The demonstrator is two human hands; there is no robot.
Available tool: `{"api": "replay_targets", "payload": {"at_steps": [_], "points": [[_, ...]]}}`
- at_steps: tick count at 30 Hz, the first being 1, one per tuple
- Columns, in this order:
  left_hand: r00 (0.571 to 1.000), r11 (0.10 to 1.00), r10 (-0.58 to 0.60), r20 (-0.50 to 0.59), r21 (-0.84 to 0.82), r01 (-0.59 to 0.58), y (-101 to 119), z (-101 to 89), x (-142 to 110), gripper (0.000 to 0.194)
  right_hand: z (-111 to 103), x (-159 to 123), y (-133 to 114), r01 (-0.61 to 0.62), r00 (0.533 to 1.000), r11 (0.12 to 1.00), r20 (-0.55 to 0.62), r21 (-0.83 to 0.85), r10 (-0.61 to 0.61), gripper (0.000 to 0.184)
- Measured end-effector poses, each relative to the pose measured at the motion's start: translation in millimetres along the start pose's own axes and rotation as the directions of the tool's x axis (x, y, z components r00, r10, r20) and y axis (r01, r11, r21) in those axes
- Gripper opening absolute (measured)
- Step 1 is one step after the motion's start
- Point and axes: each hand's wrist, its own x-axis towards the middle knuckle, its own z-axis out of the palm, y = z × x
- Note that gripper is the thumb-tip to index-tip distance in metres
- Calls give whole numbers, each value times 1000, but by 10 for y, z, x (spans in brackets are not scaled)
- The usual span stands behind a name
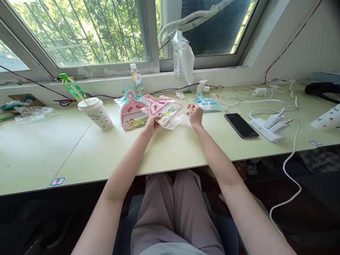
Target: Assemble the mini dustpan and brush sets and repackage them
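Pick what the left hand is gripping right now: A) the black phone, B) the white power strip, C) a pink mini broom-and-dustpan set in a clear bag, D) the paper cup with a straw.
C: the left hand pinches the edge of the clear bag holding the pink broom-and-dustpan set; the phone, cup and power strip lie untouched on the desk.

Glossy, crinkled clear plastic wrapper (166, 112) under left fingers (154, 120); pink smooth plastic dustpan (131, 108) beside them. Counter (170, 148): matt, smooth pale laminate. Phone (241, 125): glossy glass.
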Motion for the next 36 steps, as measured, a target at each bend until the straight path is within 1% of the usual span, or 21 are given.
{"api": "replay_targets", "payload": {"at_steps": [1,2,3,5,7,8,9,11,13,17,21,24,28,32,36], "points": [[1000,1000,6,-9,-22,-6,24,-32,11,29,-23,31,34,56,998,998,-22,-29,-56,29],[1000,999,13,-13,-42,-13,49,-61,18,32,-48,63,64,99,995,994,-15,-51,-100,31],[1000,998,18,-9,-58,-19,73,-84,21,35,-71,90,89,131,991,989,17,-66,-130,34],[1000,997,22,19,-71,-20,114,-112,19,40,-104,120,112,166,979,984,130,-65,-157,44],[1000,998,9,17,-60,-8,137,-121,13,42,-116,113,105,154,955,988,259,-16,-145,51],[1000,999,0,4,-49,1,143,-121,11,42,-116,101,95,139,940,990,311,22,-139,50],[1000,999,-11,-9,-35,10,145,-121,10,42,-115,87,84,122,927,991,349,62,-136,44],[1000,1000,-21,-20,-10,21,143,-122,12,40,-115,64,67,96,916,986,375,137,-141,27],[999,1000,-28,-16,13,28,140,-130,18,40,-119,58,54,79,927,978,346,193,-143,16],[995,995,-82,53,55,79,144,-158,30,43,-124,57,5,74,949,967,282,242,-144,15],[984,985,-153,97,93,144,147,-178,23,36,-105,2,-97,135,964,970,198,201,-175,15],[974,979,-176,142,128,158,143,-184,5,32,-91,-47,-152,188,968,970,137,154,-209,14],[953,972,-197,230,174,158,136,-195,-9,35,-97,-69,-170,253,960,959,89,125,-265,13],[946,973,-163,281,204,107,126,-207,-10,42,-123,-69,-176,254,959,963,111,86,-262,13],[947,972,-133,293,227,66,134,-200,-36,43,-114,-67,-141,231,957,965,151,122,-248,14]]}}
